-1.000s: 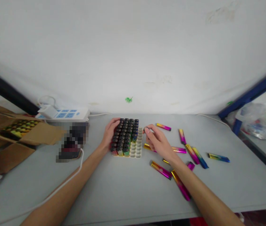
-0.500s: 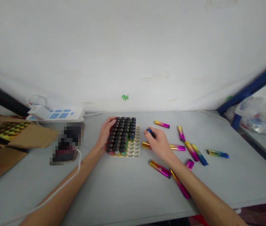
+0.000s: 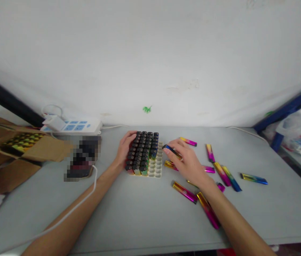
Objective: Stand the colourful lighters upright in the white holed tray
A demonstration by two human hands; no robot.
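Upright black-topped lighters (image 3: 140,149) fill several columns of a white tray (image 3: 155,173); bare round holes show along its right side and front right. My left hand (image 3: 125,145) is wrapped round the left edge of the tray and its lighters, its fingertips partly hidden. To the right of the tray, my right hand (image 3: 186,158) is closed on a dark blue lighter (image 3: 172,151), held tilted between thumb and fingers with its black end toward the tray. Shiny yellow-and-magenta lighters, such as one near the front (image 3: 185,192), lie loose beneath and around this hand.
More loose lighters, including a yellow-blue one (image 3: 254,178), lie at the right. On the left are an open cardboard box (image 3: 46,147), a blurred phone (image 3: 83,156) with a white cable (image 3: 93,185) crossing my left forearm, and a power strip (image 3: 93,125). Plastic bags (image 3: 300,131) sit far right.
The camera view has shifted, so the scene sits slightly farther right. The blue lighter in my right hand has turned and shows more of its length. My left hand stays at the tray.
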